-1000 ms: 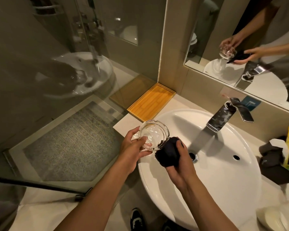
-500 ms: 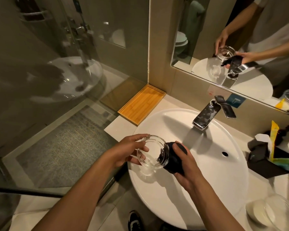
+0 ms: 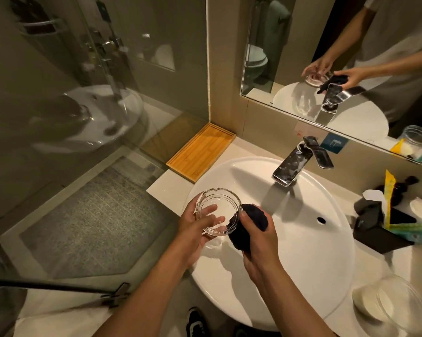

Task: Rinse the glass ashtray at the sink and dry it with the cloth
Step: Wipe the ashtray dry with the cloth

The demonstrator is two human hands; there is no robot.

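Note:
The round clear glass ashtray point(image 3: 217, 211) sits in my left hand point(image 3: 193, 227), held from below over the left rim of the white sink point(image 3: 302, 251); my fingers show through its base. My right hand point(image 3: 261, 242) grips a dark bunched cloth point(image 3: 251, 221) and presses it against the ashtray's right rim. Both hands are over the basin's left side. The chrome tap point(image 3: 292, 164) stands behind the basin with no water running.
A bamboo tray point(image 3: 201, 152) lies on the counter at the back left. Dark items and a yellow packet point(image 3: 385, 210) crowd the right counter, with a glass jar point(image 3: 399, 310) in front. A glass shower screen point(image 3: 95, 117) stands to the left, a mirror point(image 3: 351, 57) behind.
The ashtray has tipped from facing sideways to mouth up and sits lower over the basin's rim. The cloth stays pressed at its right side. The camera view has shifted left.

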